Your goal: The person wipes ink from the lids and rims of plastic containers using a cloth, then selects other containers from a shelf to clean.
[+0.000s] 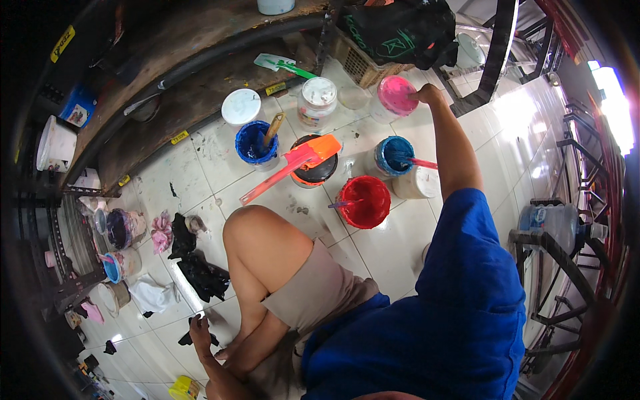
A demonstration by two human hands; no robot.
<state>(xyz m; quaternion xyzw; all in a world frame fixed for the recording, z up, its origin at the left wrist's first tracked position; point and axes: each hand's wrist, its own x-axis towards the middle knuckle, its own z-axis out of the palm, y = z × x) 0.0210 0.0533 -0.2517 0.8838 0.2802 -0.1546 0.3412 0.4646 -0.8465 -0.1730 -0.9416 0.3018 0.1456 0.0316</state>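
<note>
My right hand point(424, 97) reaches out with its fingers closed on the rim of a tub with pink paint on top point(397, 95). Low beside my bent leg is my left hand point(200, 331), its fingers loosely apart, over a piece of black cloth point(212, 339) that seems to lie behind it. Before my knee, an orange-smeared spatula point(283, 172) rests across a dark-topped tub point(315, 175). Around it stand a red paint tub point(368, 207) with a stirrer, a teal paint tub point(393, 157) with a red-handled tool, and a dark blue paint tub point(255, 148) with a wooden-handled tool.
White-lidded tubs point(241, 107) stand near a wooden shelf point(200, 87), where a green-handled scraper point(293, 67) lies. A crate point(360, 59) with a black bag is behind. Black rags point(201, 275), a white cloth point(153, 293) and more paint pots point(123, 228) are at left; metal racks at right.
</note>
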